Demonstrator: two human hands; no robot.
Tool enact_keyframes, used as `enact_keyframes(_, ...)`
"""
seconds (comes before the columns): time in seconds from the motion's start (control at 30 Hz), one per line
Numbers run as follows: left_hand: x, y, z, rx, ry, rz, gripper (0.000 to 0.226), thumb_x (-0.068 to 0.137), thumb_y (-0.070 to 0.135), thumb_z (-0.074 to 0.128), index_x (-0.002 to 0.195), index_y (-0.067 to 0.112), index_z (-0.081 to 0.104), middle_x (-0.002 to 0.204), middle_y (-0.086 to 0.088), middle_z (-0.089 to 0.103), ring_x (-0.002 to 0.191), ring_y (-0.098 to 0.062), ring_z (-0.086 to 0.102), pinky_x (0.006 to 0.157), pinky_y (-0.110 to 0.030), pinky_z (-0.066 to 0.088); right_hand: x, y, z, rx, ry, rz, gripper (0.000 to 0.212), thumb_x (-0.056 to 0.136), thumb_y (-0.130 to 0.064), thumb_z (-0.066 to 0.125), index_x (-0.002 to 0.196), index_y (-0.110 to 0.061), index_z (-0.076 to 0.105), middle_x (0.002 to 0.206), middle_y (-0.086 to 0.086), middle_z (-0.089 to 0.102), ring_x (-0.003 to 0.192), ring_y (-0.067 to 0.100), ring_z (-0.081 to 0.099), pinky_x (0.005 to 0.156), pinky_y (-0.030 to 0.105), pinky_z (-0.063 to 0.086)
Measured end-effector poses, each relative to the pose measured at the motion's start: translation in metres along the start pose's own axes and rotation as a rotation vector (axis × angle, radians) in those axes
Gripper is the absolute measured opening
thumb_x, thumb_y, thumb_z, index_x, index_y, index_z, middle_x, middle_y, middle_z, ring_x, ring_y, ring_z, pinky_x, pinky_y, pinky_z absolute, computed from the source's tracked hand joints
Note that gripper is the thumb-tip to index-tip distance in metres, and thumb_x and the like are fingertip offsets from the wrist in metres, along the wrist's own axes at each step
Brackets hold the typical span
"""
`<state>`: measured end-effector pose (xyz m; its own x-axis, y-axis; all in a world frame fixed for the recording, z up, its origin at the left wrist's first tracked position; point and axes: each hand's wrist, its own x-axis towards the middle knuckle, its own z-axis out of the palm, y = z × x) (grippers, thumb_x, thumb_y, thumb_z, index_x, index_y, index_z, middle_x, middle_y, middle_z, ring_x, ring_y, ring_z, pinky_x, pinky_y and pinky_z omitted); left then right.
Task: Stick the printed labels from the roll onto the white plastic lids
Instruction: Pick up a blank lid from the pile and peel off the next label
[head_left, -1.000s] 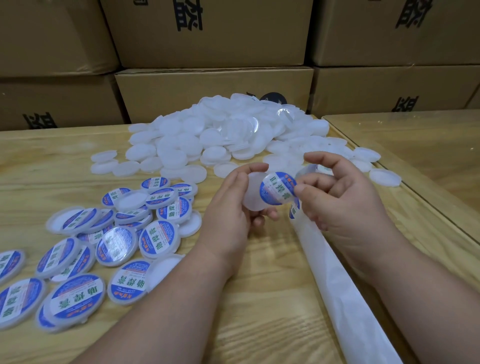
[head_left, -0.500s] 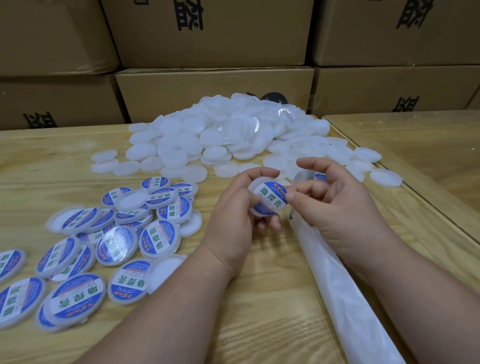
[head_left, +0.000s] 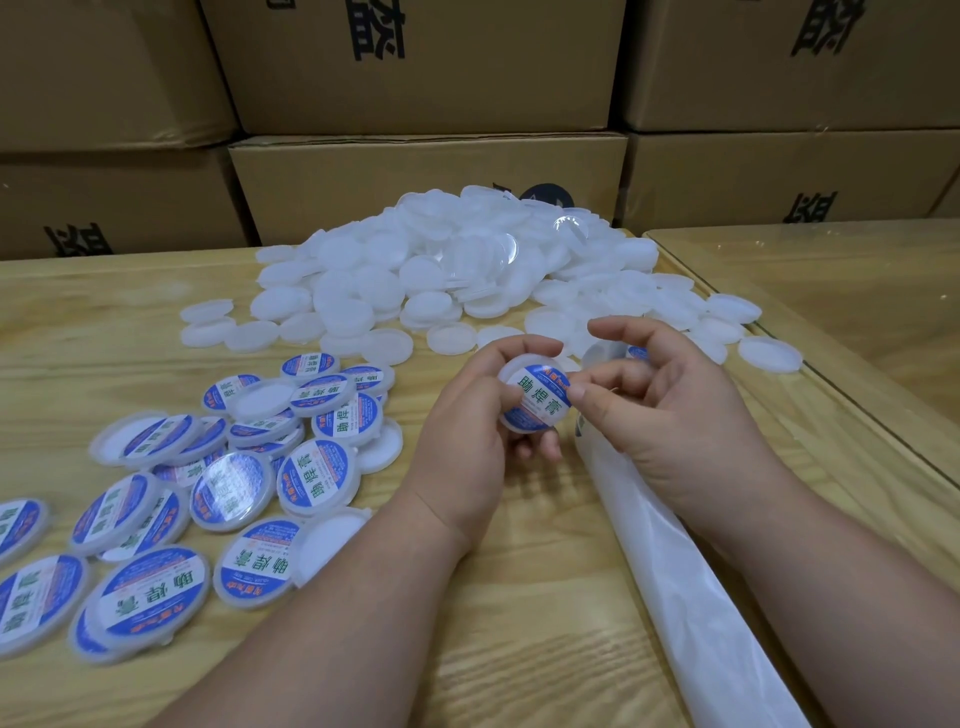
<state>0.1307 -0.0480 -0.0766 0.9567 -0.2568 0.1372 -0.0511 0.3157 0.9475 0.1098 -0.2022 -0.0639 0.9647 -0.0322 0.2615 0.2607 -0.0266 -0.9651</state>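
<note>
The left hand is gripping a white plastic lid at its rim, fingers curled around it above the bench. The right hand is pressing its thumb against the lid's blue label, remaining fingers loosely curled. The label roll's backing strip is lying just below the right fingers. Unlabelled lids are lying beyond both hands; labelled lids are lying left.

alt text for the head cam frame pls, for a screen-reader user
Two hands work a label onto a white lid above a wooden table: the left hand grips the lid while the right hand presses the label's edge. Labelled lids lie left, a heap of blank lids behind, backing strip right.
</note>
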Motion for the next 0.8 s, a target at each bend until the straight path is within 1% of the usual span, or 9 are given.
enact_keyframes(0.17, -0.0006, 0.0004, 0.0003, 0.019, 0.022, -0.003, 0.046, 0.068, 0.013, 0.039, 0.093, 0.031, 0.074, 0.079, -0.001, 0.070, 0.051, -0.026, 0.054, 0.053, -0.031, 0.036, -0.0003, 0.0003, 0.0012, -0.003, 0.010, 0.007, 0.039, 0.091, -0.005, 0.073, 0.119, -0.028, 0.058, 0.082, 0.000, 0.078, 0.074, 0.028, 0.054, 0.061, 0.018, 0.048)
enact_keyframes(0.33, -0.0017, 0.0007, 0.0032, 0.091, 0.062, -0.016, 0.052, 0.063, 0.006, 0.040, 0.097, 0.032, 0.070, 0.085, 0.000, 0.076, 0.049, -0.021, 0.055, 0.050, -0.024, 0.044, -0.0009, -0.0002, -0.0008, -0.009, 0.035, 0.005, 0.031, 0.093, -0.005, 0.069, 0.117, -0.024, 0.061, 0.075, -0.005, 0.077, 0.055, 0.015, 0.054, 0.055, 0.018, 0.047)
enact_keyframes(0.4, -0.0022, 0.0005, 0.0041, 0.126, 0.073, -0.012, 0.052, 0.065, 0.005, 0.041, 0.103, 0.031, 0.066, 0.091, -0.002, 0.079, 0.050, -0.018, 0.055, 0.051, -0.022, 0.047, -0.0015, -0.0012, -0.0004, -0.007, 0.040, 0.013, 0.027, 0.096, -0.003, 0.062, 0.115, -0.021, 0.061, 0.064, -0.010, 0.073, 0.071, 0.036, 0.064, 0.059, 0.019, 0.050)
enact_keyframes(0.47, -0.0025, 0.0000, 0.0039, 0.178, 0.094, 0.006, 0.051, 0.067, 0.007, 0.044, 0.107, 0.033, 0.063, 0.091, 0.001, 0.079, 0.051, -0.018, 0.057, 0.052, -0.022, 0.048, -0.0029, -0.0031, 0.0002, 0.003, 0.035, 0.020, 0.024, 0.097, -0.002, 0.059, 0.114, -0.018, 0.062, 0.059, -0.011, 0.069, 0.091, 0.047, 0.065, 0.061, 0.018, 0.051)
enact_keyframes(0.5, -0.0024, -0.0003, 0.0038, 0.204, 0.103, 0.018, 0.051, 0.068, 0.008, 0.046, 0.108, 0.034, 0.061, 0.088, 0.004, 0.079, 0.052, -0.017, 0.058, 0.053, -0.022, 0.049, -0.0036, -0.0040, -0.0002, 0.003, 0.029, 0.018, 0.023, 0.097, -0.001, 0.058, 0.113, -0.017, 0.062, 0.062, -0.008, 0.072, 0.088, 0.044, 0.067, 0.060, 0.016, 0.050)
enact_keyframes(0.57, -0.0024, -0.0005, 0.0040, 0.245, 0.119, 0.037, 0.050, 0.070, 0.008, 0.048, 0.112, 0.033, 0.059, 0.081, 0.012, 0.077, 0.053, -0.016, 0.060, 0.054, -0.023, 0.051, -0.0047, -0.0058, -0.0013, 0.008, 0.019, 0.009, 0.021, 0.095, -0.001, 0.058, 0.110, -0.014, 0.064, 0.074, 0.003, 0.078, 0.066, 0.021, 0.070, 0.056, 0.012, 0.047)
enact_keyframes(0.63, -0.0024, -0.0008, 0.0039, 0.264, 0.139, 0.046, 0.049, 0.071, 0.009, 0.050, 0.111, 0.035, 0.060, 0.078, 0.014, 0.075, 0.053, -0.016, 0.062, 0.057, -0.027, 0.054, -0.0059, -0.0067, -0.0012, 0.028, 0.020, 0.004, 0.017, 0.092, -0.005, 0.060, 0.106, -0.012, 0.066, 0.082, 0.014, 0.078, 0.061, 0.004, 0.067, 0.055, 0.008, 0.045)
enact_keyframes(0.7, -0.0018, -0.0014, 0.0030, 0.268, 0.157, 0.049, 0.047, 0.073, 0.008, 0.053, 0.107, 0.040, 0.063, 0.079, 0.011, 0.073, 0.054, -0.016, 0.063, 0.057, -0.030, 0.053, -0.0062, -0.0060, -0.0006, 0.027, 0.023, -0.004, 0.013, 0.091, -0.009, 0.062, 0.102, -0.012, 0.068, 0.085, 0.014, 0.079, 0.058, 0.005, 0.067, 0.054, 0.008, 0.045)
enact_keyframes(0.8, -0.0009, -0.0019, 0.0017, 0.282, 0.174, 0.058, 0.045, 0.083, 0.003, 0.057, 0.104, 0.042, 0.064, 0.078, 0.013, 0.071, 0.054, -0.014, 0.064, 0.053, -0.027, 0.052, -0.0074, -0.0051, 0.0010, 0.008, 0.033, -0.017, 0.015, 0.097, 0.000, 0.058, 0.098, -0.010, 0.069, 0.087, 0.005, 0.080, 0.050, 0.012, 0.063, 0.050, 0.009, 0.043)
